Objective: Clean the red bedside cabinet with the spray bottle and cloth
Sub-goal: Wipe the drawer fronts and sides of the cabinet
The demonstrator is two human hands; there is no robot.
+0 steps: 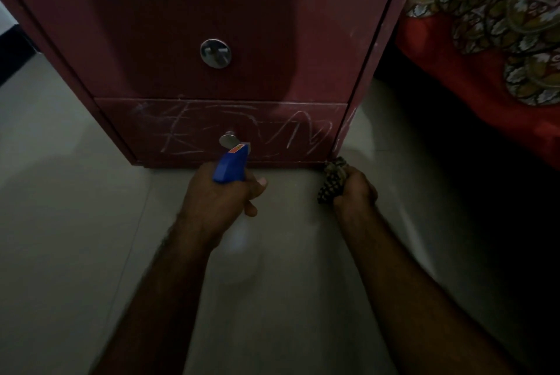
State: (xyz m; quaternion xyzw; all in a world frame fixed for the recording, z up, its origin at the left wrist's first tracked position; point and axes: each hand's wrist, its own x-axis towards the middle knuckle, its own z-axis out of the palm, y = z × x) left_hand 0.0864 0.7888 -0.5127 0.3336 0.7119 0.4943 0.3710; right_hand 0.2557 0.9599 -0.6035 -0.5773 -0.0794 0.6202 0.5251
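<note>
The left hand [218, 195] grips the spray bottle [231, 164], its nozzle close to the scribbled lower drawer [181, 132] of the red bedside cabinet [151, 26]. The right hand [356, 189] clutches the bunched cloth [331, 177] by the cabinet's bottom right corner. Sprayed this close, liquid would likely strike the knob [228, 138] and run onto the floor [75, 192].

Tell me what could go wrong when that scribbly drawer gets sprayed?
1. The spray bottle in the left hand points close to the lower drawer's knob, so the spray might hit metal and miss the pale scribbles.
2. Drips could run off the red cabinet onto the floor tiles and make them slippery.
3. The right hand holds the cloth bunched low by the cabinet's corner, so it may reach the drips late.
</note>
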